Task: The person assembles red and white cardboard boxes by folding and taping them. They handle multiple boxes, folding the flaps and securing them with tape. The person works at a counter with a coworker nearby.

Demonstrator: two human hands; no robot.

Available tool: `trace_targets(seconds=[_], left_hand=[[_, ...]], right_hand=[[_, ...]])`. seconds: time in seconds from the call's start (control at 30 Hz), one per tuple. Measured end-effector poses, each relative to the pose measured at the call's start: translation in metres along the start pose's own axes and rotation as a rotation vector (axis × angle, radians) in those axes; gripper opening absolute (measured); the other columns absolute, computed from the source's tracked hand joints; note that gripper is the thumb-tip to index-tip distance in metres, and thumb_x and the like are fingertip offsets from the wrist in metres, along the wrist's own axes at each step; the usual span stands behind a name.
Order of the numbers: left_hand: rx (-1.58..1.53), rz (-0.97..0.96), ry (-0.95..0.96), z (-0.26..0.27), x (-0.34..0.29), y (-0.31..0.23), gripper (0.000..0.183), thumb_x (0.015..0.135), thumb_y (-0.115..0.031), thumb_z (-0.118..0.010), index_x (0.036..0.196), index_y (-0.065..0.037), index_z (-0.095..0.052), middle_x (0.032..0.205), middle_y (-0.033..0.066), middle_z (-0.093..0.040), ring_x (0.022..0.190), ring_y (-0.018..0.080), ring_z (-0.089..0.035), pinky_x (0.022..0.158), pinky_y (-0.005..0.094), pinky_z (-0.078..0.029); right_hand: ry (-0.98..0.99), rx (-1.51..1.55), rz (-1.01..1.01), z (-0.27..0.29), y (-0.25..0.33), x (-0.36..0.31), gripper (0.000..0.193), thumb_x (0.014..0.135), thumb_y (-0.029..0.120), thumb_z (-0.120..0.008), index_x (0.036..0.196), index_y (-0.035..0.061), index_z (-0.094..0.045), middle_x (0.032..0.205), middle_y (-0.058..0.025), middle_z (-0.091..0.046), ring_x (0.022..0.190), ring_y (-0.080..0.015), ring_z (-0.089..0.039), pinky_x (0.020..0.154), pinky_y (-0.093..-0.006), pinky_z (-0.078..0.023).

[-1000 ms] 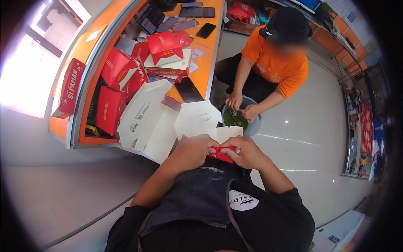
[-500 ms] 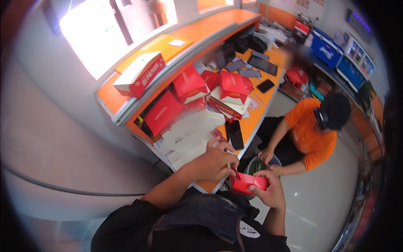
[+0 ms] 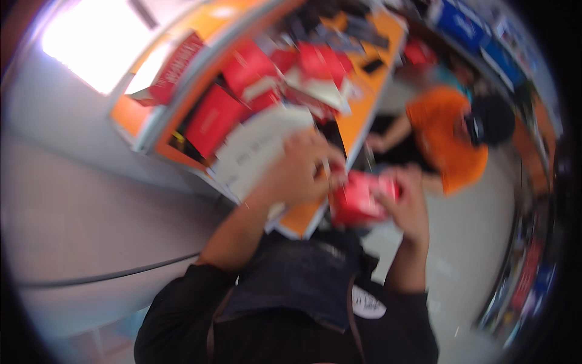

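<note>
Mostly blur: motion is smearing the whole view, so fine detail is getting lost. You are holding a small red box [image 3: 359, 197] between both hands near centre. Your left hand [image 3: 301, 171] is curling over its 9 o'clock end, your right hand [image 3: 407, 205] is wrapping its 3 o'clock side; finger gaps cannot be told. Its contents are hiding from view. Red cartons [image 3: 212, 118] are lying on the orange counter [image 3: 364, 97] toward 11 o'clock. A person in an orange shirt [image 3: 448, 142] is crouching at 2 o'clock.
</note>
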State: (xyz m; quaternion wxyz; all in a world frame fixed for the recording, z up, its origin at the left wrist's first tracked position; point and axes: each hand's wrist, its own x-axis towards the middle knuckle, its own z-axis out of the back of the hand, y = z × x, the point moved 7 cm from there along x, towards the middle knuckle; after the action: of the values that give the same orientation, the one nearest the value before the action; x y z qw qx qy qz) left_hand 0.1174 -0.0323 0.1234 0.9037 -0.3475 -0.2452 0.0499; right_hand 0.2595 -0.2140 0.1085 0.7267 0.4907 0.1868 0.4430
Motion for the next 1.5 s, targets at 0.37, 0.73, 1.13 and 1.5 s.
trace_targets(seconds=[0.37, 0.73, 1.13, 1.5], left_hand=[[0.07, 0.04, 0.073, 0.006, 0.023, -0.016, 0.03, 0.081, -0.037, -0.087, 0.104, -0.02, -0.079, 0.087, -0.0025, -0.067, 0.107, 0.0213, -0.057, 0.104, 0.0423, -0.032], [0.37, -0.21, 0.07, -0.019, 0.02, -0.047, 0.031, 0.064, -0.024, -0.095, 0.089, -0.013, -0.08, 0.09, -0.0013, -0.071, 0.094, 0.0214, -0.061, 0.09, 0.0401, -0.046], [-0.773, 0.177, -0.462, -0.045, -0.022, -0.003, 0.065, 0.103, -0.013, -0.067, 0.158, -0.007, -0.033, 0.166, 0.0207, -0.03, 0.143, 0.0317, -0.048, 0.108, 0.0468, -0.051], [-1.305, 0.529, -0.016, -0.087, -0.086, 0.03, 0.094, 0.095, -0.063, -0.063, 0.161, -0.004, -0.03, 0.159, 0.0146, -0.044, 0.145, 0.0274, -0.045, 0.12, 0.0442, -0.037]], right_hand=[[0.083, 0.187, -0.165, -0.005, 0.031, 0.012, 0.018, 0.101, 0.021, -0.069, 0.099, 0.003, -0.069, 0.083, -0.003, -0.067, 0.079, -0.0148, -0.061, 0.078, -0.0348, -0.052], [0.106, -0.024, 0.128, -0.027, 0.027, 0.005, 0.016, 0.097, 0.017, -0.066, 0.094, 0.0012, -0.068, 0.087, -0.0169, -0.069, 0.085, -0.0367, -0.067, 0.076, -0.0436, -0.052], [-0.057, 0.142, -0.057, -0.015, 0.01, -0.033, 0.034, 0.098, 0.02, -0.066, 0.127, 0.0036, -0.059, 0.093, -0.0211, -0.068, 0.09, -0.0414, -0.066, 0.084, -0.049, -0.05], [0.174, 0.026, 0.245, -0.075, 0.039, -0.053, 0.043, 0.093, 0.011, -0.063, 0.133, 0.0009, -0.051, 0.095, -0.015, -0.07, 0.088, -0.0347, -0.066, 0.085, -0.0459, -0.043]])
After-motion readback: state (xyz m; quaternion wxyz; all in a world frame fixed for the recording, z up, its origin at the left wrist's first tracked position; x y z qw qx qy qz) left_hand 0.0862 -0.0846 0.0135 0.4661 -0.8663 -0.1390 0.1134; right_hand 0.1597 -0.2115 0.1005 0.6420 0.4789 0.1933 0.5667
